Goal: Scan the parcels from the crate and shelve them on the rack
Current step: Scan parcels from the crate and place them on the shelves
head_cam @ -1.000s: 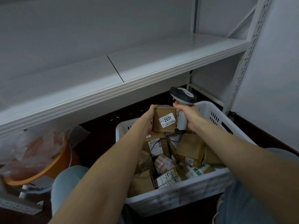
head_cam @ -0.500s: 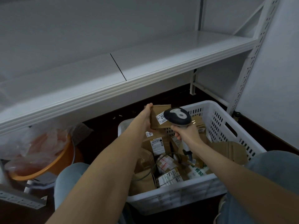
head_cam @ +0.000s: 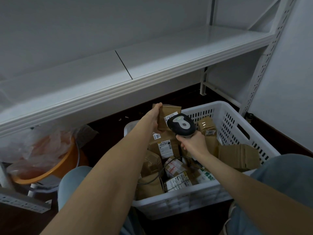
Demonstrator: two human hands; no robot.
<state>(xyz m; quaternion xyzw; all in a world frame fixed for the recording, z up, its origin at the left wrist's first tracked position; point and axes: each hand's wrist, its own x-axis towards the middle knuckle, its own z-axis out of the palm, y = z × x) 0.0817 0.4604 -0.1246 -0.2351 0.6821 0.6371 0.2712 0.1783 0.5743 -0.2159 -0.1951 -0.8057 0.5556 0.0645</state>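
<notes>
While over the crate [head_cam: 226, 108], parcel [head_cam: 169, 110] in left hand [head_cam: 153, 119] beside scanner [head_cam: 182, 125]

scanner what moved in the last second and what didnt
The right hand swung the scanner from beside the parcel down in front of its label, now partly covering it. The left hand still holds the parcel above the crate; nothing was let go.

At the left an orange basin [head_cam: 74, 160] stands on the dark floor [head_cam: 110, 131] with a crumpled clear plastic bag [head_cam: 33, 146] lying in and over it, a grey perforated metal strip [head_cam: 22, 202] lies just beside it at the near left, and a pale wall [head_cam: 291, 82] rises at the right.
</notes>
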